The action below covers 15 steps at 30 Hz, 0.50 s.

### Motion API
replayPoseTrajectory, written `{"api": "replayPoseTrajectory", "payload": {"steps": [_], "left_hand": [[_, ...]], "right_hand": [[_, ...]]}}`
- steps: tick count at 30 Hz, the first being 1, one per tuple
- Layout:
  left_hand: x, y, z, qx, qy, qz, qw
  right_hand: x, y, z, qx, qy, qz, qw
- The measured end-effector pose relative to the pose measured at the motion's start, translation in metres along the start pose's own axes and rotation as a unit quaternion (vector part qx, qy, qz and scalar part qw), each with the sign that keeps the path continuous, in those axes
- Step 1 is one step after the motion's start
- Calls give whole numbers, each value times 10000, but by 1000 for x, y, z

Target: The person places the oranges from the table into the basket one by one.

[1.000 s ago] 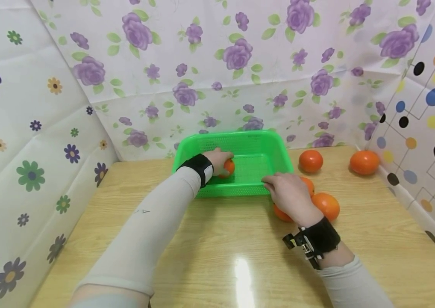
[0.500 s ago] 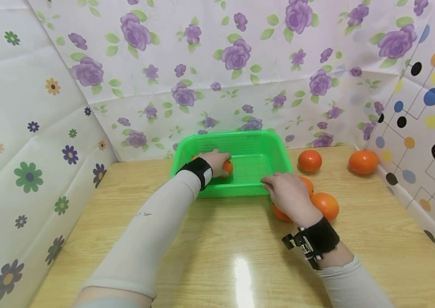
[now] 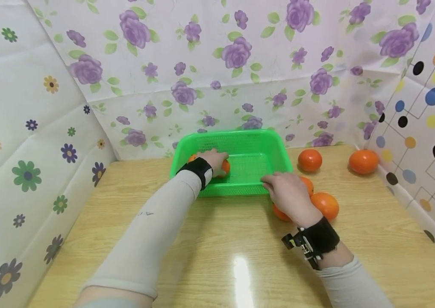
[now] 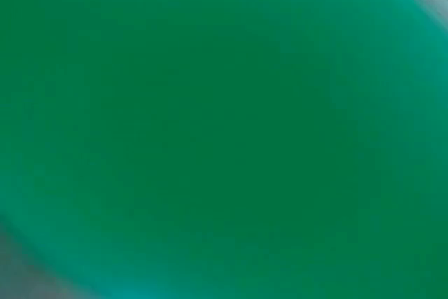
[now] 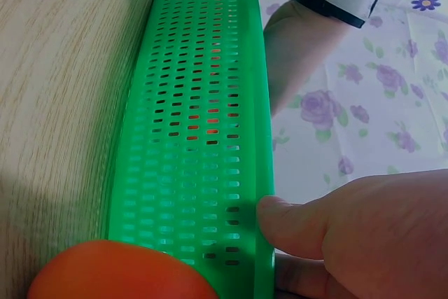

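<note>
Left hand [image 3: 213, 160]: inside basket [image 3: 236, 189], fingers curled round an orange [image 3: 225, 168]. Second orange [image 3: 192, 158]: left of the first, same basket. Open basket floor: from held orange rightward to the side wall. Right hand [image 3: 288, 192]: pinching near rim by its right corner. Three oranges [image 3: 327, 207]: around that hand, outside the basket. Two red fruits [image 3: 310, 161]: farther back, apart. Table [image 3: 210, 239]: extends nearward from the rim.

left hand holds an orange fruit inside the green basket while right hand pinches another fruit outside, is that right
Not quite: the right hand pinches the green basket's rim, as the right wrist view shows. The left hand does hold an orange fruit inside.
</note>
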<state>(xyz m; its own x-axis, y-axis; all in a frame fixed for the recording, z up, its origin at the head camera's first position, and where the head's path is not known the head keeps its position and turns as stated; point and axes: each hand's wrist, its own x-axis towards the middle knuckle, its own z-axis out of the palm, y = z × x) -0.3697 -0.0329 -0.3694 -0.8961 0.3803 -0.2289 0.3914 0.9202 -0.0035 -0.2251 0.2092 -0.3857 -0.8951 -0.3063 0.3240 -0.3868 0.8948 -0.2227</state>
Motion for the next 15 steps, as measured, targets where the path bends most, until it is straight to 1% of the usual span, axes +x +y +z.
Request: {"api": "replayPoseTrajectory", "payload": {"steps": [5,11,15], "left_hand": [[2,-1,3,48,46,-135,9999],[1,-2,5,151,150,-169,9996],[0,-2,4,129,124,-203,9996]], "right_hand": [[0,0,1,-11,-3,-3,10000],[0,0,1,-24,37,-42,10000],[0,0,0,-39,33,-49,10000]]}}
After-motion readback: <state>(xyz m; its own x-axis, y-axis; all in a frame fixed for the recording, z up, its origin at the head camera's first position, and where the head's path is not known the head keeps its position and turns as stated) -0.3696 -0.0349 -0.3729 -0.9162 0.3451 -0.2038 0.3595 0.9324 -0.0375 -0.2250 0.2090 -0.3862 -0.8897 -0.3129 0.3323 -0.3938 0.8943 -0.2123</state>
